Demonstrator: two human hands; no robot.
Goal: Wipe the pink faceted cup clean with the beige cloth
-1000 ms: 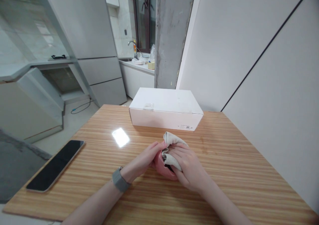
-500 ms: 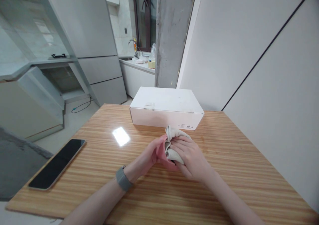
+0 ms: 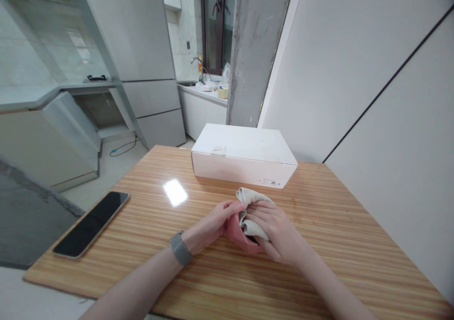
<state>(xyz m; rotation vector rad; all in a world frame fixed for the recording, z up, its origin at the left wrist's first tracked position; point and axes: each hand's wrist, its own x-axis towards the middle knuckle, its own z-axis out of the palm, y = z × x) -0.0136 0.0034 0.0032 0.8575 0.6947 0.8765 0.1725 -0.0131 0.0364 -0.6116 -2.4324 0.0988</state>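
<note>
Pink and rounded, a small object (image 3: pixel 244 237) sat on the wooden table (image 3: pixel 336 244) near the middle of the top, well in from every edge. The left hand (image 3: pixel 217 221) curled around its left side, fingers closed against it. The right hand (image 3: pixel 276 230) pressed a folded beige cloth (image 3: pixel 251 202) into and over the object, fingers bent down on the fabric and gripping it. What exactly the pink thing was could not be told. Just behind the hands stood a closed white box (image 3: pixel 244 157), apart from the cloth by a narrow strip of bare wood. A dark phone (image 3: pixel 91 223) lay near the table's left edge, well apart from the hands. Bare tabletop stretched to the right and toward the near edge.
</note>
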